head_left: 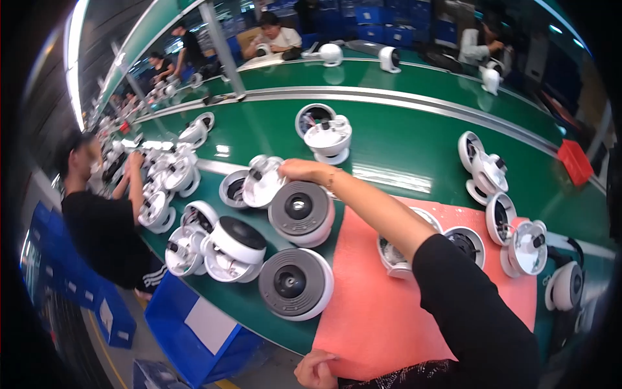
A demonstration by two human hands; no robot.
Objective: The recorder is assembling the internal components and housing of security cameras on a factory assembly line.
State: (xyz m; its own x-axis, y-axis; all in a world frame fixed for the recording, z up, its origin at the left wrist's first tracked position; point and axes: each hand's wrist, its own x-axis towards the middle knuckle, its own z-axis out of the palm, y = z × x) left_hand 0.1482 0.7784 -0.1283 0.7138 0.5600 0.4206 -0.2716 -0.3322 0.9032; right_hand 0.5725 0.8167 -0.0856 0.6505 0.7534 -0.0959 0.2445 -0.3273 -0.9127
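Note:
My right arm reaches across the green bench to the left. The fingers of my right hand close on the edge of an opened white dome camera, whose round cover lies beside it. Just below my right wrist stands a grey-faced dome camera with a dark lens, and another grey-faced camera sits nearer me. Low in the picture, my left hand is by the bench edge next to the pink mat. Its fingers are loosely bent, and nothing shows in them.
Opened cameras lie on the mat, partly behind my forearm, and at right. More camera parts crowd the left, near a person in black. A blue bin stands below the bench; a red tray is far right.

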